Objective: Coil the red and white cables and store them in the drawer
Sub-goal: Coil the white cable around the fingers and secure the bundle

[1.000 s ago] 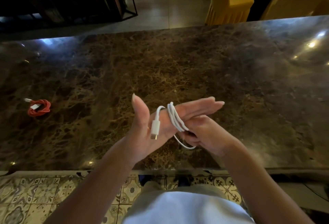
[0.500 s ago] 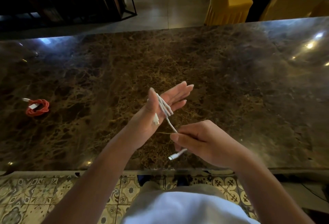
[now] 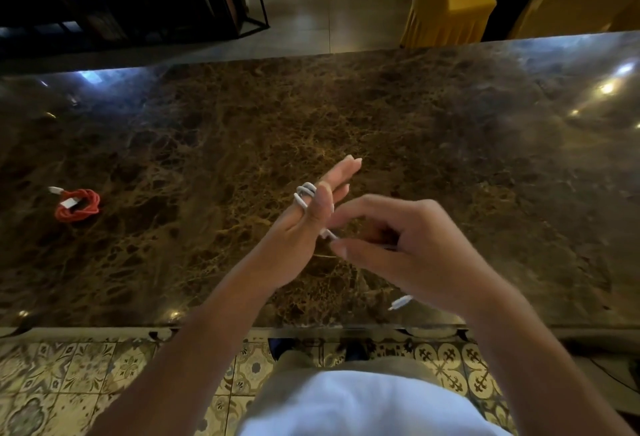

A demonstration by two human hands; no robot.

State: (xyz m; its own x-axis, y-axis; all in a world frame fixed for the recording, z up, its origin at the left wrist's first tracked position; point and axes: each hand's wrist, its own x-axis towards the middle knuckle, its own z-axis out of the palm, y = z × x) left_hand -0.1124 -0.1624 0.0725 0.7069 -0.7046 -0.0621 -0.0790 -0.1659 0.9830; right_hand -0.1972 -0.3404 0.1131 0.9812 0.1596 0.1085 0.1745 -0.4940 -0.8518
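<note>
the white cable is seen wound in several turns around the extended fingers of the left hand, which is held flat and edge-up above the middle of the counter, fingers straight and together, pointing toward the far edge. the turns sit across the fingers, so the coil's axis runs along the fingers, near edge to far edge. a short free run of the cable is led down and to the right from the coil into the right hand, where it appears pinched between thumb and curled fingers; the exact contact is partly hidden. the loose plug end is seen below the right hand, close to the counter's near edge; whether it hangs or rests on the surface cannot be told. little tail remains, so winding is judged nearly complete, and the remaining tail would have to be carried around the left fingers by the right hand, which is the nearer one. the red cable lies already coiled toward the left edge, well apart from both hands. no drawer is seen.
</note>
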